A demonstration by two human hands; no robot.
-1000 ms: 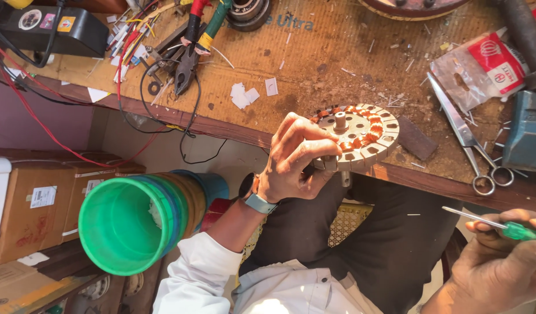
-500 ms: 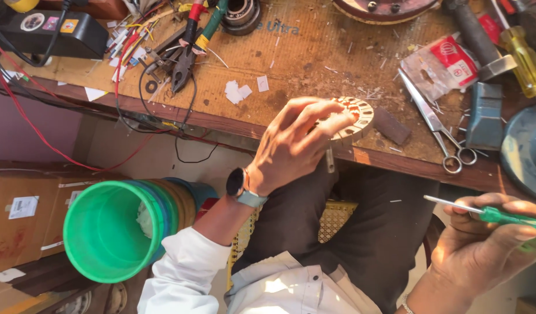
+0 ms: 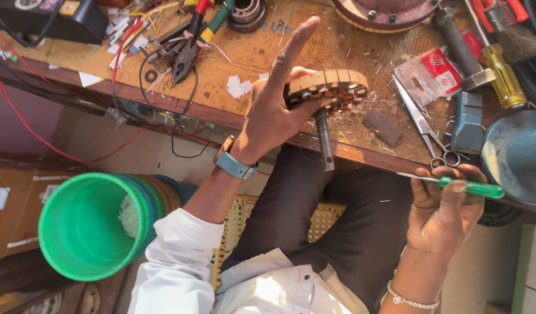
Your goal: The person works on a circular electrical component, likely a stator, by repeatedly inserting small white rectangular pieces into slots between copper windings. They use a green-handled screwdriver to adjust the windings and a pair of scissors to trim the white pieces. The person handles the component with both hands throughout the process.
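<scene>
My left hand (image 3: 276,113) grips a round slotted motor stator (image 3: 329,87) with copper windings, held on edge above the front of the wooden workbench (image 3: 314,40). Its steel shaft (image 3: 324,145) points down toward my lap, and my index finger sticks straight up. Low on the right, my right hand (image 3: 442,212) holds a green-handled screwdriver (image 3: 454,185), lying level with its tip pointing left. The two hands are well apart.
On the bench lie scissors (image 3: 428,134), a yellow-handled screwdriver (image 3: 503,75), a hammer (image 3: 463,55), pliers (image 3: 189,49), a plastic packet (image 3: 431,75) and red wires (image 3: 122,64). A grey bowl (image 3: 518,154) sits at the right edge. Green stacked buckets (image 3: 84,227) stand on the floor at left.
My left hand has lifted the stator off the bench and tipped it on edge, so the shaft now hangs down. My right hand has risen slightly with the screwdriver.
</scene>
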